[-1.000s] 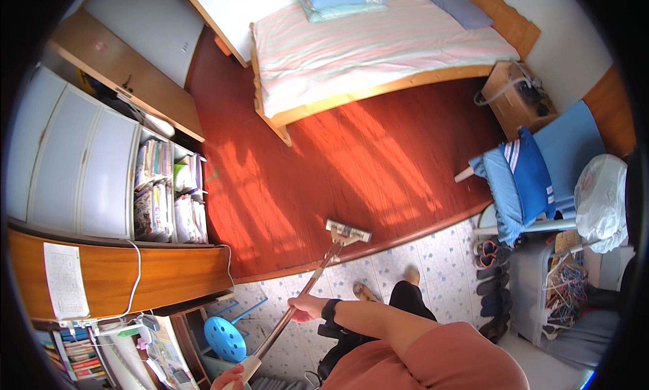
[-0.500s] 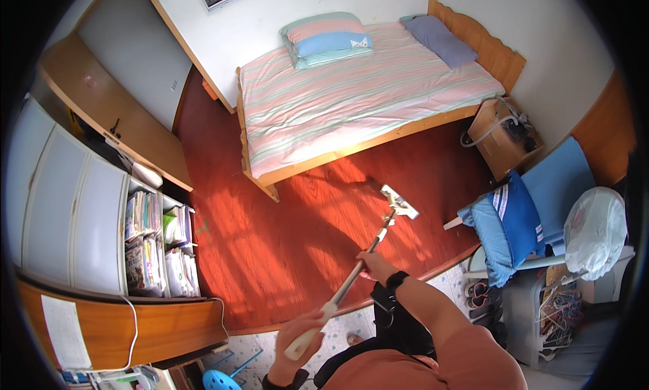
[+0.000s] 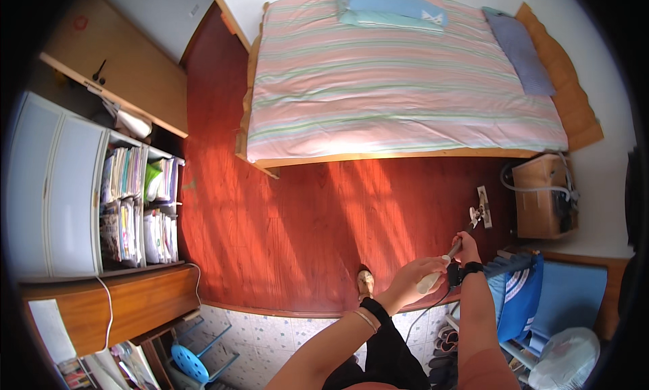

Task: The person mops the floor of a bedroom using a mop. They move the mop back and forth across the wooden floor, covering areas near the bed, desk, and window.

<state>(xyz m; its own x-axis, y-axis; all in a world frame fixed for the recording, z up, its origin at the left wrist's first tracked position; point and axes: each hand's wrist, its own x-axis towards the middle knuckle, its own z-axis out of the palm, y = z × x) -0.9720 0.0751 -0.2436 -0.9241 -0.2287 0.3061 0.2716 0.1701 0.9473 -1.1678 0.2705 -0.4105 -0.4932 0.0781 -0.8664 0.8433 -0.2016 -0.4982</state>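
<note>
Open shelf unit (image 3: pixel 143 217), left of frame: packed with upright books and papers (image 3: pixel 122 174). Plastic bag (image 3: pixel 565 361), lower right: can't make out contents. Wooden nightstand (image 3: pixel 536 214), right; pale hose (image 3: pixel 534 189) draped on it. Floor (image 3: pixel 233 261): red wood, sun-streaked mid-frame; speckled tile (image 3: pixel 270 332) along the bottom. Striped bed (image 3: pixel 405 86) up top. Mop (image 3: pixel 475 218) right of centre, head near nightstand. Left hand (image 3: pixel 407 282) wrapped round its pale handle end, right hand (image 3: pixel 466 247) gripping the shaft nearer the head.

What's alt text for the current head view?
A person's left hand and right hand hold a flat-headed mop near a wooden nightstand. Beyond the sun-streaked red floor stands a pink-striped bed.
</note>
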